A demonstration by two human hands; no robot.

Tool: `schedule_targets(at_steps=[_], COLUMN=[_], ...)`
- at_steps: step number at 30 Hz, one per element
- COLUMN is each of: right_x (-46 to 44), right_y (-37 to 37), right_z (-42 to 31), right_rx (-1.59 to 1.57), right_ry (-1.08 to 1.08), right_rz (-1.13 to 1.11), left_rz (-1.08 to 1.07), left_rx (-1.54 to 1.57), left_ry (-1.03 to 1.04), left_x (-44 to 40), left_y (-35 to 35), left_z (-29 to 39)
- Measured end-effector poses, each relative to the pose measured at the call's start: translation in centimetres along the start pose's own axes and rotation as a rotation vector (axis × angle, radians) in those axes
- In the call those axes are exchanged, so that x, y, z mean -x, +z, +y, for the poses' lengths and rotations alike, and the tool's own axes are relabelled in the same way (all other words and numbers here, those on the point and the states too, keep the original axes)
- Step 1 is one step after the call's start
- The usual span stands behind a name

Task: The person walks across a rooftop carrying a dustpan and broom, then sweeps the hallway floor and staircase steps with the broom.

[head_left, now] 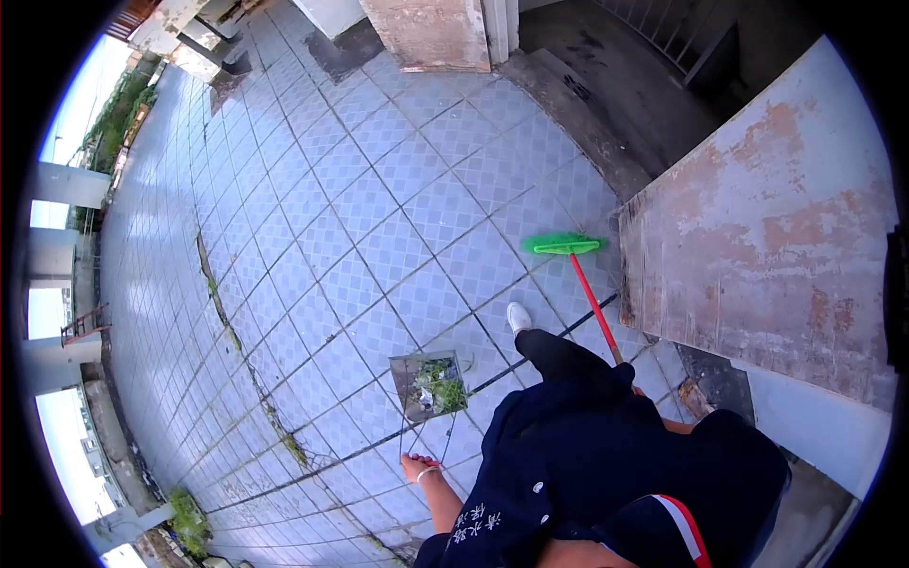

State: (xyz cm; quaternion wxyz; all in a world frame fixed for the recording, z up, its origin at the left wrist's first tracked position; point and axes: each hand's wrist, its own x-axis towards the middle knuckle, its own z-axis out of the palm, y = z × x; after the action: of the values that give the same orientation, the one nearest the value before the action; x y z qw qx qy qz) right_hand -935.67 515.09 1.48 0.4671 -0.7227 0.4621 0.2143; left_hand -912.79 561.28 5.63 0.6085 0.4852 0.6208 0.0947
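My left hand (417, 466) is closed around the handle of a metal dustpan (404, 377), whose thin rods run up from my fingers. Green weeds and some debris lie in the pan. On the right, a broom with a red stick (594, 305) and a green head (565, 244) reaches from my body to the tiles beside the wall. My right hand (639, 392) shows only as a sliver at the upper end of the stick, largely hidden by my dark clothing; its fingers cannot be made out.
A peeling wall (757, 237) stands close on the right, with a doorway and railing (644, 33) beyond it. Weeds grow along a crack (220, 308) in the tiled floor (379, 218). A broken brick (696, 398) lies near my right side.
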Motion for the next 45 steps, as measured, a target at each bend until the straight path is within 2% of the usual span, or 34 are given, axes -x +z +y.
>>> schedule_targets(at_steps=[6, 8, 9, 10, 11, 12, 14, 18, 20, 22, 24, 26, 27, 30, 32, 34, 35, 38, 40, 42, 45], right_x=[-3.4, -6.4, -8.2, -8.0, -8.4, -8.9, -8.8, -11.2, -15.3, -19.1, -24.1, -29.4, -31.0, -35.1, -31.8, -27.1, -24.3, -17.5, -15.1, -15.2, -19.3], right_y=[2.0, 3.3, 4.1, 3.1, 2.0, 1.9, 0.4, -2.4, -4.4, -7.3, -10.7, -12.1, -12.3, -7.5, -3.6, -0.3, 0.5, -1.0, -3.7, -3.9, -2.7], right_z=[-8.9, -11.0, -11.2, -17.8, -23.7, -27.3, -33.0, -38.4, -39.4, -41.6, -41.9, -41.6, -42.7, -46.0, -50.7, -53.6, -55.2, -60.0, -63.1, -65.1, -68.2], right_rx=[-0.047, -0.046, 0.035, -0.303, -0.478, -0.417, -0.7, -0.85, -0.911, -0.999, -1.007, -0.757, -0.731, -0.637, -0.739, -0.735, -0.72, -0.791, -0.784, -0.808, -0.642], right_ry=[-0.048, -0.147, -0.326, -0.117, 0.188, 0.147, 0.33, 0.357, 0.303, 0.28, 0.296, 0.282, 0.268, 0.386, 0.38, 0.43, 0.459, 0.418, 0.39, 0.398, 0.243], right_rz=[0.096, 0.173, 0.307, 0.083, 0.005, 0.13, 0.082, 0.207, 0.25, 0.392, 0.321, 0.408, 0.394, 0.463, 0.444, 0.296, 0.199, 0.006, -0.048, 0.001, 0.118], left_rz=[-0.018, -0.003, -0.019, -0.043, -0.087, -0.143, -0.186, -0.264, -0.299, -0.265, -0.332, -0.397, -0.389, -0.34, -0.282, -0.283, -0.333, -0.335, -0.358, -0.413, -0.471], left_rx=[-0.062, -0.131, -0.162, -0.221, -0.279, -0.329, -0.367, -0.466, -0.498, -0.517, -0.561, -0.612, -0.626, -0.629, -0.586, -0.56, -0.582, -0.601, -0.604, -0.643, -0.691], left_ry=[0.015, 0.036, 0.036, 0.004, -0.013, -0.031, -0.11, -0.073, -0.059, 0.023, 0.011, -0.024, -0.003, 0.022, 0.045, 0.1, 0.044, 0.007, 0.024, 0.078, 0.049], left_x=[-0.6, -2.2, -4.0, -3.8, -6.3, -8.4, -9.1, -8.9, -9.1, -10.5, -12.6, -10.3, -9.3, -7.7, -7.2, -9.7, -8.8, -6.5, -6.8, -7.0, -6.1], left_y=[11.4, 14.8, 16.7, 19.2, 20.6, 23.1, 27.3, 33.9, 37.0, 40.0, 42.6, 45.4, 46.8, 50.3, 53.1, 56.0, 57.5, 63.4, 67.5, 71.4, 76.6], left_z=[7.4, 8.6, 8.9, 10.0, 10.2, 10.4, 11.7, 15.4, 17.3, 18.6, 19.7, 22.0, 22.8, 25.6, 27.6, 28.5, 29.2, 29.9, 29.6, 29.7, 30.4])
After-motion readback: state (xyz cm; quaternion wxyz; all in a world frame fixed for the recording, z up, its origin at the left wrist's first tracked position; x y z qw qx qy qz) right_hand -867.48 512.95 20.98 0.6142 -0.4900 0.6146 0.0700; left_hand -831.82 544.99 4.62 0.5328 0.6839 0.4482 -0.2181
